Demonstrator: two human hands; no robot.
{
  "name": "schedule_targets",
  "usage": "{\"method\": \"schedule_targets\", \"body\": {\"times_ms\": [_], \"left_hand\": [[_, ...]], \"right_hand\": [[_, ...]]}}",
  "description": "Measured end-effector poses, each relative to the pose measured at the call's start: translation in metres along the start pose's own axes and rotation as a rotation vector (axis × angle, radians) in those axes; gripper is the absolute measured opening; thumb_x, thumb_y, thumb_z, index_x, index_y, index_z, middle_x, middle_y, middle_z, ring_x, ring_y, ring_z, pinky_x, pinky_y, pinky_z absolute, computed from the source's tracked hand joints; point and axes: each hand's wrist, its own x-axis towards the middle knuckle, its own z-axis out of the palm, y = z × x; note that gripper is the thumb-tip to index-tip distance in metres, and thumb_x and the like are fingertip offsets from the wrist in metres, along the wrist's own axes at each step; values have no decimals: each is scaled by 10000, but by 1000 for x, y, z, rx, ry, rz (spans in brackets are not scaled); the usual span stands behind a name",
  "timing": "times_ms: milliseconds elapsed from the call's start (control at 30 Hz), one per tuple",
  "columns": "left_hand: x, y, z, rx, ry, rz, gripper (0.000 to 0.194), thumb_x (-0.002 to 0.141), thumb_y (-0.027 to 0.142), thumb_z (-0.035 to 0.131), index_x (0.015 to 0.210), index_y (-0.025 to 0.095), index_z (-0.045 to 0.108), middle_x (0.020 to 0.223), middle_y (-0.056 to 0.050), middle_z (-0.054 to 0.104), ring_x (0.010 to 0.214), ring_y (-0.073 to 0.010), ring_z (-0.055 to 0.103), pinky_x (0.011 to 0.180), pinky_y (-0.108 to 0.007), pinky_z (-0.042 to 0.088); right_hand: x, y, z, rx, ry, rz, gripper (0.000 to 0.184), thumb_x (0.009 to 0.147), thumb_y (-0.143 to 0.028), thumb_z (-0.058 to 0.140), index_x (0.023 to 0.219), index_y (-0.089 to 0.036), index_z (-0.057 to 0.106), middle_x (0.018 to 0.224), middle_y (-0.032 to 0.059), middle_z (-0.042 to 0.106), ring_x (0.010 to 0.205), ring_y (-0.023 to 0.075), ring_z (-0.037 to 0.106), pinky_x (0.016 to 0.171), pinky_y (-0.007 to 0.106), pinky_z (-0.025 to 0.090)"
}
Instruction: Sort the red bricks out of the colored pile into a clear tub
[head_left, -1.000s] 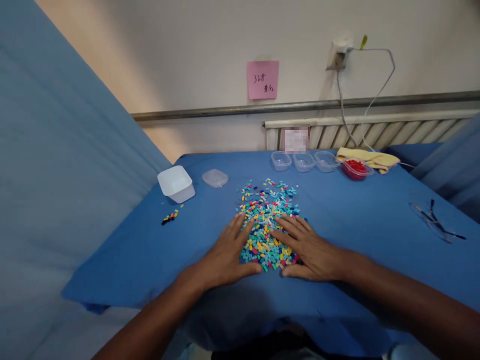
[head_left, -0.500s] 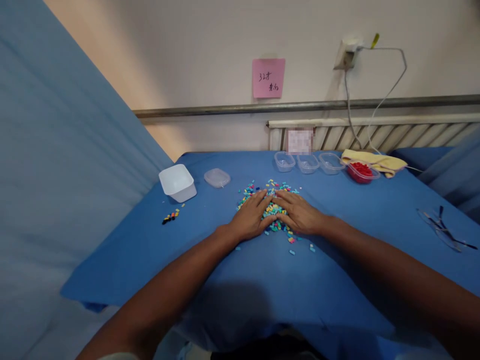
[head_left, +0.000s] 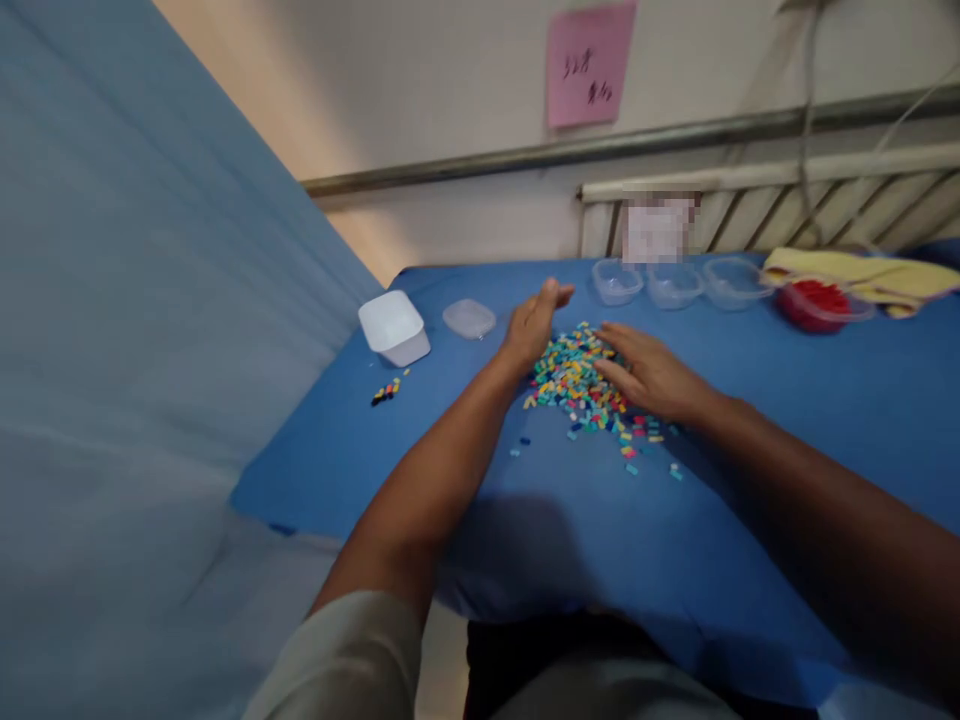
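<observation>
A loose pile of small coloured pieces (head_left: 574, 375), mostly teal, yellow, green and pink, lies on the blue-covered table (head_left: 540, 510). They look like tiny plastic blocks; their exact kind is too small to tell. My left hand (head_left: 534, 325) stands on edge at the pile's left side, fingers stretched out and nothing held. On the right side, my right hand (head_left: 645, 370) rests against the pieces with its fingers extended and apart. Several stray pieces lie in front of the pile, nearer to me.
At the left are a white tub (head_left: 394, 328), a clear lid (head_left: 469, 318) and a few black, orange and yellow pieces (head_left: 388, 390). Clear containers (head_left: 673, 285) line the back, beside one with red pieces (head_left: 817, 303). A yellow cloth (head_left: 862, 275) lies behind it.
My hands have parted from over the pile to its two sides, the left one turning on edge, so more pieces show. The view has tilted down and shifted left.
</observation>
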Motion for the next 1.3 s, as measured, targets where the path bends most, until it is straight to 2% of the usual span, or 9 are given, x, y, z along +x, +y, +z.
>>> {"method": "schedule_targets", "body": {"times_ms": [100, 300, 467, 600, 733, 867, 1033, 1167, 1300], "left_hand": [[6, 13, -31, -279, 46, -81, 909, 1123, 735, 100, 1453, 117, 678, 1520, -164, 692, 1422, -271, 669, 1257, -461, 477], [-12, 39, -74, -395, 142, -164, 822, 1162, 646, 112, 1501, 84, 607, 1521, -157, 684, 1407, -237, 676, 1247, -421, 471], [-37, 45, -75, -337, 131, -196, 812, 1172, 614, 86, 1453, 92, 640, 1452, -147, 724, 1350, -244, 713, 1200, -448, 520], [-47, 47, -68, -324, 115, -209, 849, 1152, 670, 60, 1411, 154, 682, 1408, -106, 756, 1275, -222, 749, 1167, -451, 557], [-59, 55, -63, -314, 67, -207, 845, 1131, 732, 164, 1414, 138, 694, 1407, -162, 755, 1258, -236, 755, 1127, -414, 570], [-76, 54, -64, -247, 41, -161, 894, 1101, 787, 197, 1456, 111, 663, 1434, -195, 738, 1273, -254, 744, 1115, -408, 571], [-97, 26, -61, 242, -33, -48, 861, 1124, 717, 153, 1532, 110, 607, 1557, -198, 656, 1447, -260, 634, 1254, -441, 482], [-114, -1, -35, 437, -132, -60, 789, 1088, 697, 401, 1633, 141, 526, 1772, -215, 401, 1688, -364, 327, 1396, -582, 233], [-112, -20, -4, 559, -160, -133, 880, 1064, 757, 410, 1719, 170, 392, 1843, -227, 212, 1728, -439, 162, 1376, -686, 195]], "right_hand": [[-15, -11, -9, 4, 8, -48, 600, 1133, -539, 501, 1627, -208, 582, 1674, 194, 582, 1572, 399, 526, 1291, 674, 422], [-26, -49, -3, 89, -50, -197, 479, 1138, -423, 512, 1543, -212, 655, 1608, 187, 643, 1517, 379, 588, 1270, 650, 468], [-26, -130, 23, 181, -175, -331, 392, 1140, -372, 496, 1402, -221, 745, 1416, 150, 766, 1340, 333, 695, 1178, 553, 551], [-28, -211, 61, 146, -400, -548, 251, 1122, -322, 556, 1125, -222, 787, 1032, 104, 800, 965, 269, 723, 850, 412, 601], [-23, -252, 94, 109, -421, -674, 194, 1103, -284, 600, 1065, -222, 779, 1044, 88, 789, 944, 251, 707, 738, 360, 555], [-7, -228, 91, 47, -417, -644, 219, 1132, -274, 559, 1100, -206, 765, 1030, 72, 769, 915, 221, 696, 718, 329, 534], [15, -135, 49, -120, -330, -400, 308, 1143, -236, 507, 1122, -154, 803, 1100, 141, 766, 1040, 257, 695, 944, 400, 559], [21, -63, 27, -176, -258, -344, 378, 1110, -283, 561, 1424, -203, 757, 1577, 182, 655, 1542, 394, 505, 1288, 631, 358], [26, -22, 23, -245, -289, -180, 569, 1143, -451, 479, 1652, -215, 577, 1757, 161, 488, 1650, 424, 382, 1330, 688, 287]]}}
